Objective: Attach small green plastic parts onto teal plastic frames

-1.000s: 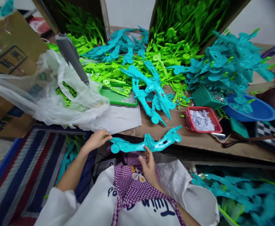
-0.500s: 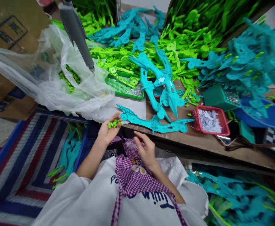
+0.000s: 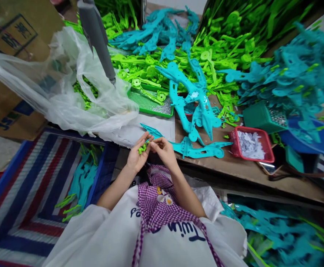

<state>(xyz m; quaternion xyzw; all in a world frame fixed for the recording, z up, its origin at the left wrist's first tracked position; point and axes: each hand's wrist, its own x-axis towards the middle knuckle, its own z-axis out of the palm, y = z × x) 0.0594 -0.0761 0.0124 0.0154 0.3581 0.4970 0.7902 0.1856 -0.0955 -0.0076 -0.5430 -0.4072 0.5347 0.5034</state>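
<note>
My left hand [image 3: 135, 158] is palm up at the table's front edge, cupped around several small bright green plastic pieces [image 3: 142, 149]. Against its fingers, my right hand [image 3: 165, 151] has thumb and fingers pinched together; whatever sits between those fingertips is too small to make out. Just beyond both hands lies a long turquoise plastic part [image 3: 203, 151], flat along the table edge and partly covered by them. More turquoise parts [image 3: 182, 91], joined or stacked, rest behind it.
A grey tool [image 3: 99, 42] hangs point down above a clear plastic bag [image 3: 106, 111] of green pieces. Near it is a green tray [image 3: 153, 107] with tiny metal bits. A red basket [image 3: 267, 148] and a green box [image 3: 254, 116] stand right. A blue-edged crate [image 3: 20, 152] is at left.
My right hand has moved up and left from in front of my body to meet my left hand. The left hand has shifted slightly right, its fingers curling more around the green pieces.
</note>
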